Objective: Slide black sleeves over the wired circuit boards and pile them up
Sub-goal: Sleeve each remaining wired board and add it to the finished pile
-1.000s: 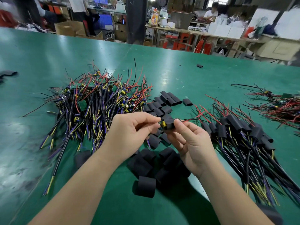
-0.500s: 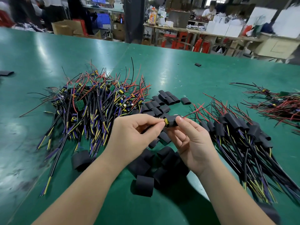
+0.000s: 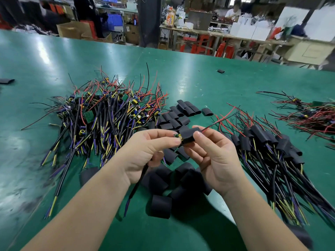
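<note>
Above green table (image 3: 199, 84), two hands (image 3: 143, 154) (image 3: 217, 160) gripping one black sleeve (image 3: 188, 135), one circuit board (image 3: 177, 136)

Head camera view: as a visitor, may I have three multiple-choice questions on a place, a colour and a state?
1. The pile of sleeved boards lies: A) on the person's left, B) on the person's right, C) on the floor.
2. The table is: A) green, B) white, C) brown.
3. The sleeve in the right hand is: A) flat on the table, B) partly over a board, C) torn.
Key: B, beside the right hand; A, green surface; B, board's end pokes out by the left hand.
</note>
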Available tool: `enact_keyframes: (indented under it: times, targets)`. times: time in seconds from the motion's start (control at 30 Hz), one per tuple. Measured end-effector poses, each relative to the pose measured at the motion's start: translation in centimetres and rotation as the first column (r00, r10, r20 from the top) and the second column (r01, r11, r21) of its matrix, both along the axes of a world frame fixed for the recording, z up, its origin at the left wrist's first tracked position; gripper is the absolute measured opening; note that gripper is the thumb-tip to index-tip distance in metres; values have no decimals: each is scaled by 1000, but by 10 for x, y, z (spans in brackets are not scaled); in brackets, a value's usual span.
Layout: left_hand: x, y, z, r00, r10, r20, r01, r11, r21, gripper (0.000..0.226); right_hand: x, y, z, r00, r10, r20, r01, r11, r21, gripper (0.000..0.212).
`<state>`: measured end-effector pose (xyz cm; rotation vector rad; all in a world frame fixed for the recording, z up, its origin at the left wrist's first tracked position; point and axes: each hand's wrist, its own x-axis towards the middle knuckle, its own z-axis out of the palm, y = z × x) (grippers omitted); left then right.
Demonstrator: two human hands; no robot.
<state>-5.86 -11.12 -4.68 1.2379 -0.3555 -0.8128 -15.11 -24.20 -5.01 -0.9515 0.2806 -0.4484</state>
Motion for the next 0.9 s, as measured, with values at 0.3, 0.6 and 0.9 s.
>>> enact_keyframes:
  times: [0.3, 0.6, 0.9]
  targets:
    - [5, 2, -3, 999, -8, -34, 9, 999, 45, 21, 2, 4, 0, 998, 42, -55, -44, 999, -28, 14]
    - [5, 2, -4, 995, 27, -93, -20, 997, 77, 17, -1, -1, 0, 994, 106, -33, -107, 994, -37, 23]
    - [1, 2, -3, 995, 80, -53, -72, 986, 148, 27, 3, 6, -7, 997, 73, -3, -73, 995, -62, 38]
